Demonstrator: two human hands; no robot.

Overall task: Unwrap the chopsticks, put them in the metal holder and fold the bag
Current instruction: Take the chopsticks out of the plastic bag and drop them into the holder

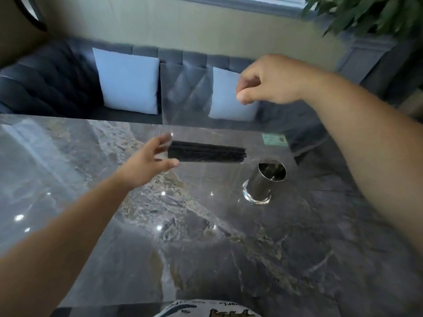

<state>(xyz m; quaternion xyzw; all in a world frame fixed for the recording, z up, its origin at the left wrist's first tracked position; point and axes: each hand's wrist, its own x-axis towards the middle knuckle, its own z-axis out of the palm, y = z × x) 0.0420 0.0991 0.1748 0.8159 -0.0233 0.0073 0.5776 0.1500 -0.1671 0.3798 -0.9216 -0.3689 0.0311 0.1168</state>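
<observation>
A bundle of black chopsticks (207,153) lies sideways near the far middle of the dark marble table (206,236). A clear plastic bag (187,94) hangs above it, pinched at its top right corner by my right hand (267,81), which is raised over the table. My left hand (148,163) has its fingers spread at the left end of the bundle, at the bag's lower edge; whether it touches either is unclear. The shiny metal holder (266,181) stands upright to the right of the bundle, with dark shapes inside it.
A green card (274,139) lies near the table's far right edge. Behind the table runs a dark tufted bench with two pale cushions (128,81). A leafy plant (370,14) fills the top right corner.
</observation>
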